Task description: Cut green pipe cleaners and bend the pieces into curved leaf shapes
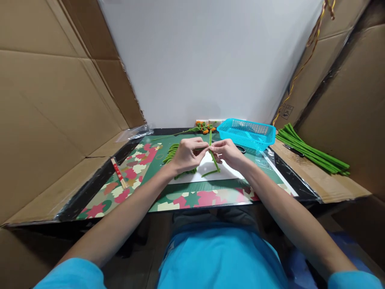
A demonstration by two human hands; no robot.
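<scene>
My left hand (190,153) and my right hand (229,154) meet over a white sheet (207,173), fingertips pinched together on a green fuzzy stem (214,161), which looks like a pipe cleaner. The stem runs up past my fingers and down toward the sheet. A short green piece (209,173) lies near its lower end. Left of and partly behind my left hand, several bent green pieces (171,154) lie in a row. Behind my right hand, a dark loop (241,149), perhaps a scissors handle, shows in part.
A blue plastic basket (264,140) stands at the back right. Long green stems (315,154) and a black pen (293,151) lie on cardboard at the right. Orange flowers on green stems (206,127) lie at the back. A red-wrapped stick packet (118,171) is at the left. Cardboard walls (45,100) flank the table.
</scene>
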